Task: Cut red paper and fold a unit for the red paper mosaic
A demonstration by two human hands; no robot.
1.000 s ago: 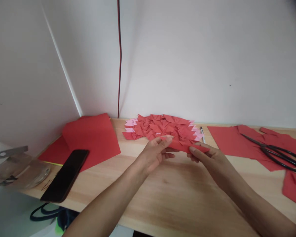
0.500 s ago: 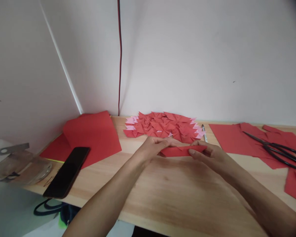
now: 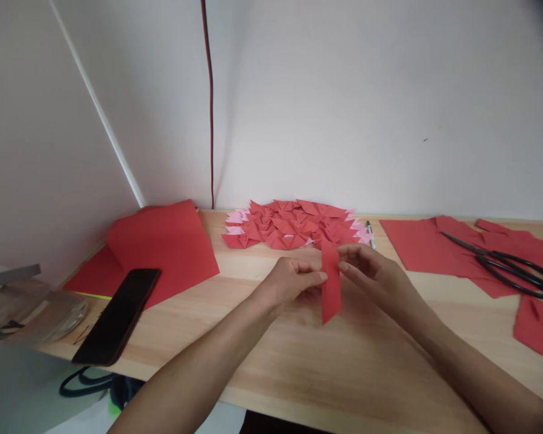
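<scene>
A folded strip of red paper (image 3: 330,289) stands on end above the wooden table, its lower end slanted. My left hand (image 3: 294,279) pinches its left edge, with the thumb lying on the front face. At the upper right edge is my right hand (image 3: 371,268), its thumb and index fingertips on the paper and the other fingers curled. Just behind the strip, a cluster of folded red paper pieces (image 3: 294,226) with pink ones at both sides lies against the wall.
Large red sheets (image 3: 167,241) and a black phone (image 3: 117,316) lie left, beside a clear container (image 3: 58,313). Right are a pen (image 3: 371,235), cut red paper (image 3: 411,247), black-handled scissors (image 3: 507,265) and a red piece (image 3: 540,331). A dark red cord (image 3: 210,102) hangs down the wall.
The folded red paper has turned from lying level between both hands to upright. My left hand has shifted right and lower; the right grips the upper edge. The view has moved slightly.
</scene>
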